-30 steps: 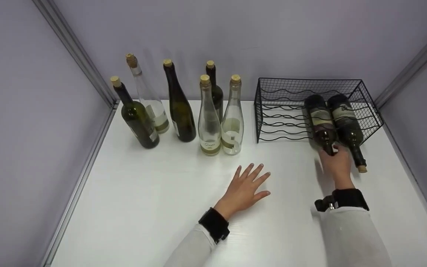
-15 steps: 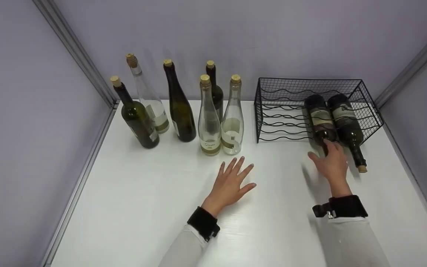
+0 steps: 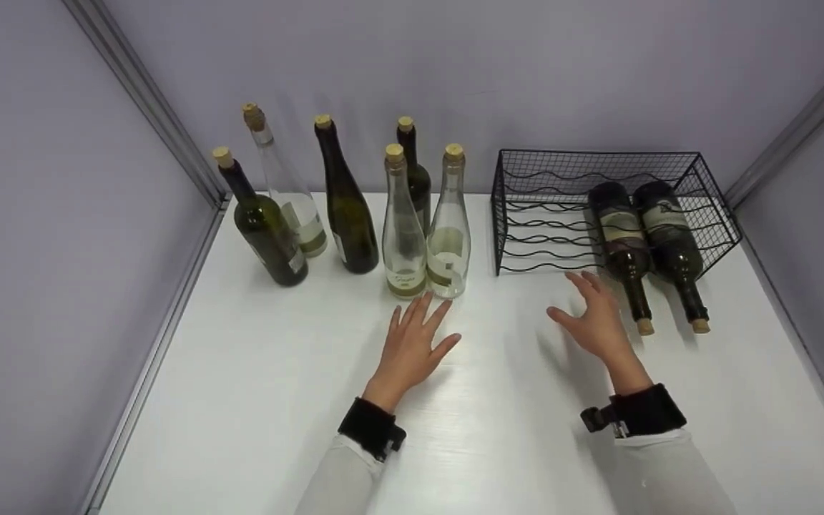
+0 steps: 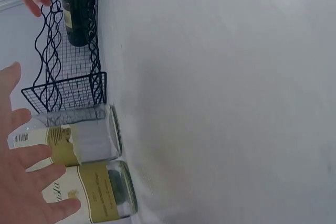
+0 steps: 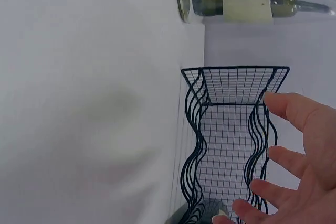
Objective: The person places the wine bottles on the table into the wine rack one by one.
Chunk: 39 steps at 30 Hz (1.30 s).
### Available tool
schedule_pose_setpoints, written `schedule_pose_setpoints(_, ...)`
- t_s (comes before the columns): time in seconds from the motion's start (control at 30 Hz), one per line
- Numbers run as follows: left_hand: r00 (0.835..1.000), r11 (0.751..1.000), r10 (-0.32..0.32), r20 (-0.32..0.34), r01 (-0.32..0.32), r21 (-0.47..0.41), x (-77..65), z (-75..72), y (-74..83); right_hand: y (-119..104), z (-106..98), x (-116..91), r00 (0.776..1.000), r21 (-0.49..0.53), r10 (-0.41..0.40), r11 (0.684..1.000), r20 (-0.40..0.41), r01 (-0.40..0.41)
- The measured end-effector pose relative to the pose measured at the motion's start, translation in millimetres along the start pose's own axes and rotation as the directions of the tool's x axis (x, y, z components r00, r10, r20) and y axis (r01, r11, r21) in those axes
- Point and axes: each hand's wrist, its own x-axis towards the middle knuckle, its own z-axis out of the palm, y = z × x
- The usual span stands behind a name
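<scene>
Head view: nothing is gripped, and the left-lying bottle (image 3: 624,244) rests on its own

Across the top of your frame runs the pale back wall (image 3: 383,71), with the white table (image 3: 240,429) spread below it. At upper right sits the black wire rack (image 3: 569,166). The left-lying bottle and, just beside it, the right-lying bottle (image 3: 672,239) lie in its right part, necks poking out toward the bottom of the frame. From upper left to centre you have six upright bottles: the far-left dark bottle (image 3: 270,239), the tall clear bottle (image 3: 306,218), the tall dark bottle (image 3: 352,225), the half-hidden dark bottle (image 3: 419,184), the left clear bottle (image 3: 405,239) and the right clear bottle (image 3: 449,247).

Your right hand (image 3: 593,322), at the left-lying bottle's neck half a second ago, is now off it to the left, by the rack's front edge, fingers and thumb spread, holding nothing. Your left hand (image 3: 405,355) has shifted left and upward, also wide and grasping nothing; its fingertips reach the bases of the two clear bottles, though you cannot tell whether they touch. The left-lying bottle stays put without your support, so its handling looks finished; the upright six stand where they stood.

Smallest, the left-lying bottle's cork (image 3: 645,327) now shows, uncovered by your hand.
</scene>
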Motion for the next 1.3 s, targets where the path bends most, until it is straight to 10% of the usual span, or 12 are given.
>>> schedule_pose_setpoints(0.47, 0.977, 0.990, -0.138, -0.164, 0.133, -0.044, -0.5, -12.1, -34.0, -30.8, 38.4, -6.2, 0.967, 0.065, -0.162, 0.986, 0.195, 0.153)
schedule_pose_setpoints(0.9, 0.919, 0.945, -0.298, -0.258, 0.245, -0.218, 6.4, -21.8, -58.4, -59.3, 65.1, -7.1, 0.930, 0.145, -0.219, 0.972, 0.297, 0.183)
schedule_pose_setpoints(1.3, 0.911, 0.809, -0.403, -0.086, 0.310, -0.499, 25.0, -33.9, -75.5, -70.1, 78.4, -14.2, 0.923, 0.213, -0.229, 0.963, 0.310, 0.168)
